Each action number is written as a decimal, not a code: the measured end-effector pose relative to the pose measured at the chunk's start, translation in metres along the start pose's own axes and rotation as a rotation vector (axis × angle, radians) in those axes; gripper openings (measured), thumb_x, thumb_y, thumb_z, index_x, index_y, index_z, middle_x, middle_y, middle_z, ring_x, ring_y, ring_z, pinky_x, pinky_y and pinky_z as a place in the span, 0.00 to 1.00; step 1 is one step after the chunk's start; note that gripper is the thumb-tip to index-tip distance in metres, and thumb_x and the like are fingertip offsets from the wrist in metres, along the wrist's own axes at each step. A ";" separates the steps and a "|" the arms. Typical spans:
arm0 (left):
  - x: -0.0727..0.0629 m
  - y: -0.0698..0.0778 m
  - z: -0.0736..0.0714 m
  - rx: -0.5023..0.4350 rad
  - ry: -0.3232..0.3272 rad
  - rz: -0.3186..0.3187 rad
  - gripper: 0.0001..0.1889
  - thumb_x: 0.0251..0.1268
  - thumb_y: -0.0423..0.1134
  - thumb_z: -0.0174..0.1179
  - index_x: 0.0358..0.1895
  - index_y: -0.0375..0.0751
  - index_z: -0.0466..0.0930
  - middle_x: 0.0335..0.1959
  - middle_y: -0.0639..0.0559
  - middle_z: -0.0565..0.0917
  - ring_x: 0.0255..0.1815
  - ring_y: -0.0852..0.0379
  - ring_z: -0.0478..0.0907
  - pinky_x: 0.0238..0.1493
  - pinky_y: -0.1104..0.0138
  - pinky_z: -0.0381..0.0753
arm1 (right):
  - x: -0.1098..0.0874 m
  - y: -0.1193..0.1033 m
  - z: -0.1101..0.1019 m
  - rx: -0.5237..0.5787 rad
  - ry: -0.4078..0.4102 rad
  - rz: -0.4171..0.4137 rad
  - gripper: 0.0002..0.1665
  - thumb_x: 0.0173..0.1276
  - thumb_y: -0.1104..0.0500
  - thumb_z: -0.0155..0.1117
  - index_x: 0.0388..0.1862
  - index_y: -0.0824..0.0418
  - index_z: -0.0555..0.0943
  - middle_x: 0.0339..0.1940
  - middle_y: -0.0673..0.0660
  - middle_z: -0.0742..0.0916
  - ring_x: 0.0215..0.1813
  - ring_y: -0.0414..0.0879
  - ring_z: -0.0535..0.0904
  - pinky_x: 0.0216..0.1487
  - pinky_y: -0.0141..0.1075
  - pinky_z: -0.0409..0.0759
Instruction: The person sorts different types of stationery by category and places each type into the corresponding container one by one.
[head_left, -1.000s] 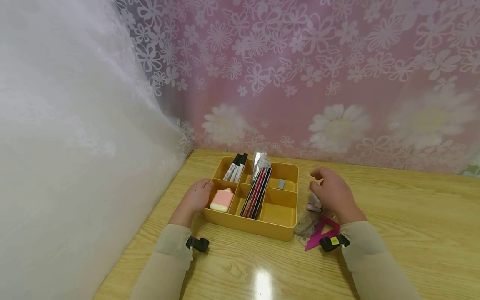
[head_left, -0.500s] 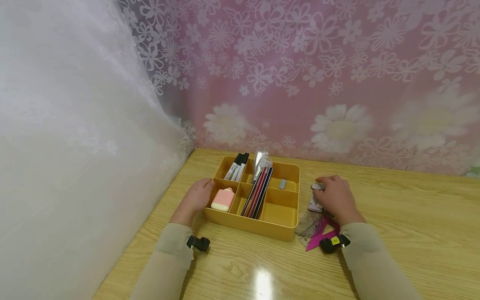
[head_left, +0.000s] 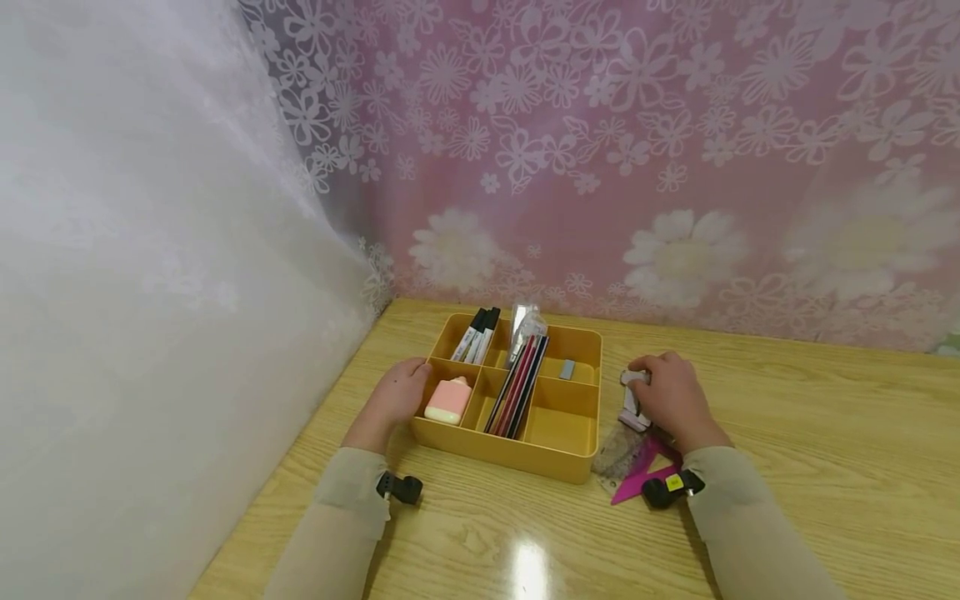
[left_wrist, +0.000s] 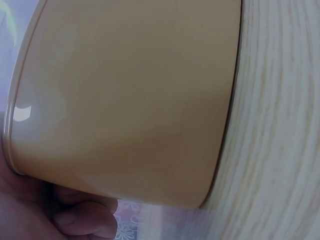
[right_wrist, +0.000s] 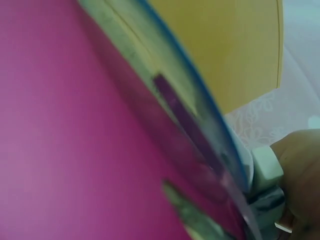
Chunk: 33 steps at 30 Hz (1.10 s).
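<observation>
"Stapler (head_left: 631, 402), or so I took that pale thing to be. Where was it?"

"Just left of the right hand (head_left: 672, 400), far end at the thumb and forefinger, near end pointing back towards a clear ruler (head_left: 618, 448) and a magenta set square (head_left: 639, 479) beneath the wrist. It stood apart from the yellow tray (head_left: 502, 450), which was farther left. Whether it touched the worktop (head_left: 825, 417), I couldn't tell."

"And how did the hand have it?"

"Thumb and forefinger were bent round that far end in a narrow pinch; the other fingers were too hidden to read. The left hand (head_left: 400, 390) gripped the tray's opposite side, thumb over the rim, fingers curled at the outside."

"How did you judge it would handle?"

"Light but a little dense for its size, stiff, hardly fragile. The casing looked smooth, so I'd have expected some slip under dry fingertips, and perhaps a hinge that could gape if only one half was caught."

"So the end wasn't the best hold?"

"Workable, I thought, though it left the near end free to droop or swivel. Across both sides at mid-length seemed steadier, clear of the ruler's edge."
</observation>
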<state>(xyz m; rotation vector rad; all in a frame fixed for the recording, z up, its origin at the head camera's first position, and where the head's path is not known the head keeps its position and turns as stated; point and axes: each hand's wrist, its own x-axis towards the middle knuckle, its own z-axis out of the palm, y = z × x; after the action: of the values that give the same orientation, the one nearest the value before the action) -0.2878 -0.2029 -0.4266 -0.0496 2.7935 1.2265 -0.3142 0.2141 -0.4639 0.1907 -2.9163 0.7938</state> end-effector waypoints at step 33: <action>0.000 0.000 0.001 -0.010 0.001 -0.006 0.26 0.85 0.50 0.37 0.74 0.42 0.70 0.71 0.43 0.73 0.73 0.40 0.65 0.72 0.43 0.61 | -0.015 -0.075 -0.027 0.180 0.053 -0.269 0.15 0.78 0.52 0.60 0.57 0.57 0.80 0.45 0.55 0.84 0.33 0.48 0.78 0.31 0.41 0.77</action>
<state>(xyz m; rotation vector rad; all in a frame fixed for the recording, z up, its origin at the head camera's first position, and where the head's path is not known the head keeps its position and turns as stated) -0.2882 -0.2025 -0.4272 -0.0592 2.7862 1.2393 -0.2865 0.1648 -0.4056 0.5549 -2.6892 0.9942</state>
